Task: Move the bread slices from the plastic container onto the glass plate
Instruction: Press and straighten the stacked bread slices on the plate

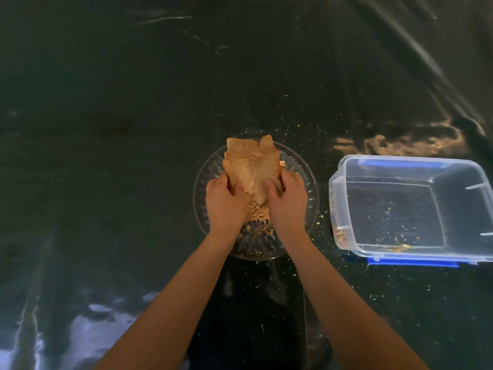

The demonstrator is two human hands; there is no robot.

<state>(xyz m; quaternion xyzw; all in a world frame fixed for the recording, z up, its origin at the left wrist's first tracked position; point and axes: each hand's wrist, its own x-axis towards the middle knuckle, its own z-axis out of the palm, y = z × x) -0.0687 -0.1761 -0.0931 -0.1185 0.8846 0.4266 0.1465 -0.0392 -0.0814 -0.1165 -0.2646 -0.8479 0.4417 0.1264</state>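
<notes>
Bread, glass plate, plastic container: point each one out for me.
bread (pixel 250 166), head view, middle of the top slice's face.
glass plate (pixel 306 198), head view, bare right rim.
plastic container (pixel 344 177), head view, near left wall.

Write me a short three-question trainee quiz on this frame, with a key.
1. True or false: whole bread slices remain inside the plastic container.
2. Which hands grip the bread slices? A) left only B) right only C) both
3. Fill in: the bread is held over the ____.

Key:
1. False; only crumbs show in it.
2. C; the left hand and right hand clasp the stack from either side.
3. glass plate.
</notes>
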